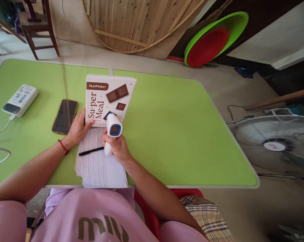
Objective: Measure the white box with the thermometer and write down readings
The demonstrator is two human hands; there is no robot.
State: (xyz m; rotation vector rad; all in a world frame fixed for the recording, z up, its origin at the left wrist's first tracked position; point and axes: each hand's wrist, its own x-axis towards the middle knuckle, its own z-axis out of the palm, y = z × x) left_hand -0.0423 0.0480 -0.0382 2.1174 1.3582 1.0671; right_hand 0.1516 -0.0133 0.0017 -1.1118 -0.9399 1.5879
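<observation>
My left hand [79, 127] grips the lower left edge of a white box [98, 101] printed "NutriMotion Su-per Meal", which stands upright on the table. In my right hand [117, 146] is a white and blue infrared thermometer [114, 129], its small screen facing me and its front end close to the box's lower right part. Below the box lie handwritten sheets of paper [93, 169]. A black pen [91, 151] rests across them, one end reaching my right hand. Just left of my left hand lies a smartphone [64, 116] with a dark screen.
A white power bank [20, 100] with a cable lies at the left of the green table [167, 134]. To the right stands a fan [275, 146]. Behind are a wooden chair [38, 27], a round wooden panel [139, 23], and green and red basins [207, 47].
</observation>
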